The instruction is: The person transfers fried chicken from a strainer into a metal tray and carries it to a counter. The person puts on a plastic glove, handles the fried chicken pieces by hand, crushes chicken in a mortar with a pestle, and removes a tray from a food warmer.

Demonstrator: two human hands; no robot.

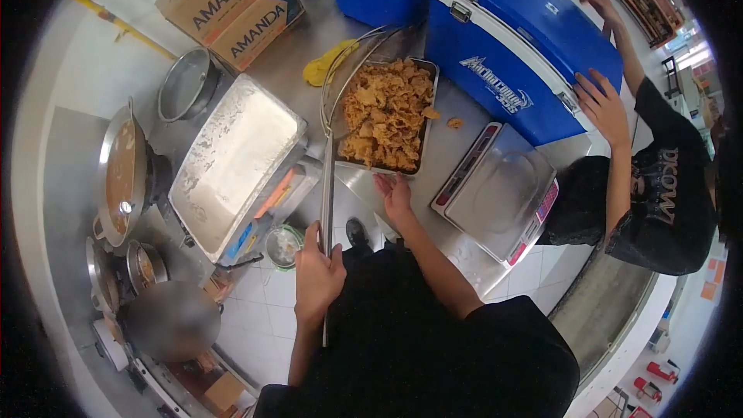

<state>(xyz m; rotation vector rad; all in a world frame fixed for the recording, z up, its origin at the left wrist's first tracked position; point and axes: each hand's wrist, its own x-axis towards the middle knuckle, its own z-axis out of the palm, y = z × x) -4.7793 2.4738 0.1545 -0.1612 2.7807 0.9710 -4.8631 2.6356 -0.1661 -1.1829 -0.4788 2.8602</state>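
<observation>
My left hand [319,279] is closed around the long metal handle of a wire skimmer [328,186]. The skimmer's round wire end tilts over the left side of a metal tray [424,156]. Golden-brown fried chicken pieces [391,112] are heaped in that tray, and a few crumbs lie on the counter to its right. My right hand [396,195] is at the tray's near edge with its fingers apart. Whether the fingertips touch the rim is hard to tell. A yellow cloth [329,63] lies behind the skimmer.
A digital scale [499,193] sits right of the tray, below a large blue cooler [503,46]. Another person's hand [604,108] rests against the cooler. Left are a flour-covered pan [236,162], a wok of brown oil [122,174] and cardboard boxes [240,15].
</observation>
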